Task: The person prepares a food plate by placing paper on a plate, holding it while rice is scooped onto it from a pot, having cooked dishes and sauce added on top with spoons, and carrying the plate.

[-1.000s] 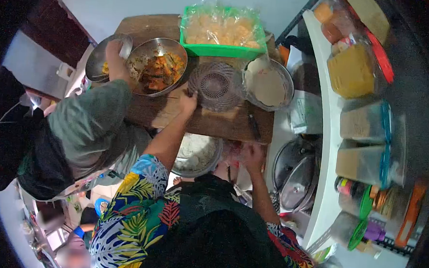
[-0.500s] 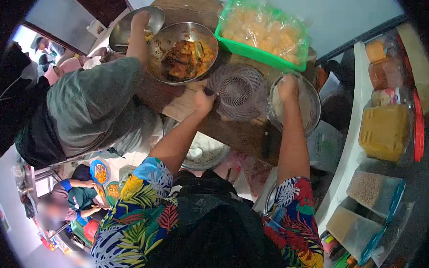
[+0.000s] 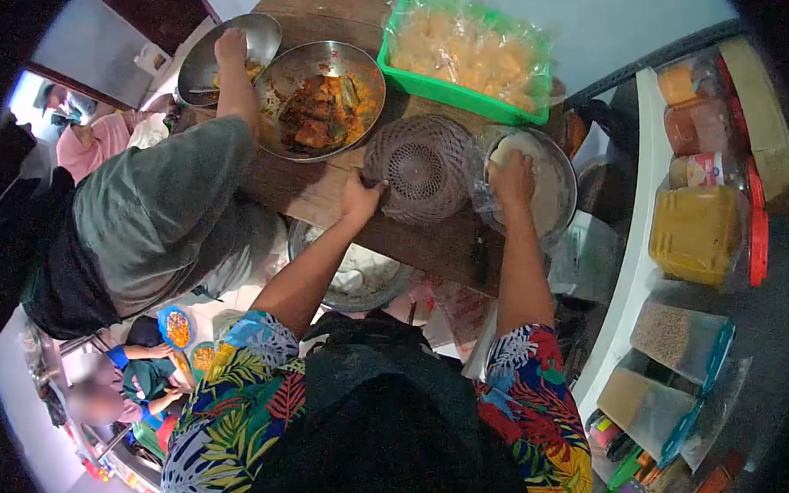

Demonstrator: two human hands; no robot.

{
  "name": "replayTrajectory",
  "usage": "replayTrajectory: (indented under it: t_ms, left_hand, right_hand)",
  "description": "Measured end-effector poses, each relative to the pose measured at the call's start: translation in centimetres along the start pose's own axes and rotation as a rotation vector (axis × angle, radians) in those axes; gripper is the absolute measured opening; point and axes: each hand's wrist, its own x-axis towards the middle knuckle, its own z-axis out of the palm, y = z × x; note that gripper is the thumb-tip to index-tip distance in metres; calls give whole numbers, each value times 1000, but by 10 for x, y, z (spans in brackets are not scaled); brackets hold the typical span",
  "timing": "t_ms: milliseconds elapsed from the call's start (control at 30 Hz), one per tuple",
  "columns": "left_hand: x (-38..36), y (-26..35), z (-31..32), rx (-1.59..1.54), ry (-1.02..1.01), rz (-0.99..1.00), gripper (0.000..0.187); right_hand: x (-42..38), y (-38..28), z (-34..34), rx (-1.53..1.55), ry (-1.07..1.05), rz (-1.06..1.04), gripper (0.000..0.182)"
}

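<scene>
My left hand (image 3: 360, 196) rests on the wooden table (image 3: 326, 198) and touches the near left rim of a translucent plastic colander (image 3: 419, 167). In a metal bowl (image 3: 563, 179) lined with pale dough or batter, my right hand (image 3: 511, 175) closes over a pale lump of that dough. Both my arms wear colourful leaf-print sleeves.
A person in a grey shirt (image 3: 160, 207) at the left reaches into a far steel bowl (image 3: 199, 53). A large steel bowl of orange-brown food (image 3: 321, 109) and a green tray of wrapped pale pieces (image 3: 463, 54) stand behind. A rice bowl (image 3: 357, 276) sits below the table. Shelves of jars (image 3: 707, 236) line the right.
My right hand rose from under the table edge to the dough bowl and now grips dough. My left hand stayed by the colander. The view shifted.
</scene>
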Motion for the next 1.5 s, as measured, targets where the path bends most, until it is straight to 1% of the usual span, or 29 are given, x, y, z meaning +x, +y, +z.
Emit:
replayTrajectory:
  t_ms: [67,133,167,233,267,333,367,433,467,533,567,667,767,800,833,867,933,967,1033,1100,1133,1167,1200,1267,1300,1367,1400,1467,1500]
  left_hand:
    - [-1,1,3,-37,-21,3,48]
    - [-4,-3,3,-125,-51,62,41]
    - [-5,-5,6,-123,-50,59,41]
    - [-8,-9,8,-502,-121,170,35]
    - [-15,-1,1,-488,-104,173,35]
    - [-31,13,-9,-494,-100,69,32]
    - [-32,5,-11,-493,-86,71,32]
    - [-35,-7,-8,-625,-165,13,33]
    - [-43,5,-18,-624,-185,-43,32]
    - [-53,11,-25,-651,-171,-32,31]
    - [-57,11,-26,-676,-160,-24,30]
    - [-62,2,-29,-719,-196,-54,27]
    - [-71,1,-34,-786,-194,-16,26]
    - [-74,0,-35,-787,-191,-17,26]
    - [-76,-2,-36,-772,-207,-55,26]
    - [-77,-3,-37,-757,-222,-90,26]
    - [-80,-3,-39,-758,-220,-85,27]
    - [-81,-1,-40,-758,-221,-82,27]
    - [-87,4,-45,-760,-195,-127,28]
    - [-92,10,-49,-672,-141,-83,29]
    - [-90,2,-44,-784,-149,-84,31]
    - [-91,2,-46,-788,-116,-85,31]
    - [-92,3,-46,-788,-128,-111,31]
    - [-93,-2,-47,-757,-137,-117,31]
    - [-94,-7,-45,-764,-119,-119,31]
    - [-100,0,-52,-860,-156,-189,32]
    - [-102,2,-55,-869,-160,-158,33]
    - [-102,-11,-48,-817,-128,-117,34]
    - [-103,-16,-47,-757,-113,-87,35]
  right_hand:
    - [-1,6,4,-13,4,-10,74]
    - [-7,6,6,-23,204,-51,66]
    - [-9,5,2,-21,200,-52,66]
    - [-10,3,-8,18,103,-20,63]
    - [-9,6,-3,36,99,-32,63]
    - [-5,19,2,53,104,-114,64]
    - [-3,24,10,59,104,-126,64]
    - [1,37,25,-61,118,-93,65]
    - [6,46,32,-62,122,-98,65]
    - [8,54,36,-136,58,-140,77]
    - [5,53,32,-138,60,-142,77]
    - [1,55,29,-232,49,-112,75]
    - [23,84,56,-319,-17,-71,68]
    - [33,103,72,-365,44,-158,63]
    - [33,102,69,-410,106,-245,59]
    - [32,99,65,-408,107,-251,59]
    - [32,96,60,-195,156,-183,43]
    - [37,96,64,-190,157,-196,43]
    - [54,94,73,571,143,230,42]
    - [81,131,89,-43,208,-154,24]
    - [65,108,68,39,140,-39,34]
    - [48,87,45,116,67,76,46]
    - [50,88,48,119,58,47,46]
    - [61,96,55,18,173,-73,47]
    - [59,94,52,18,170,-92,47]
    - [40,68,21,87,89,-84,20]
    - [46,83,33,89,87,-103,20]
    - [76,122,74,308,97,-158,22]
    - [70,111,61,286,78,-121,26]
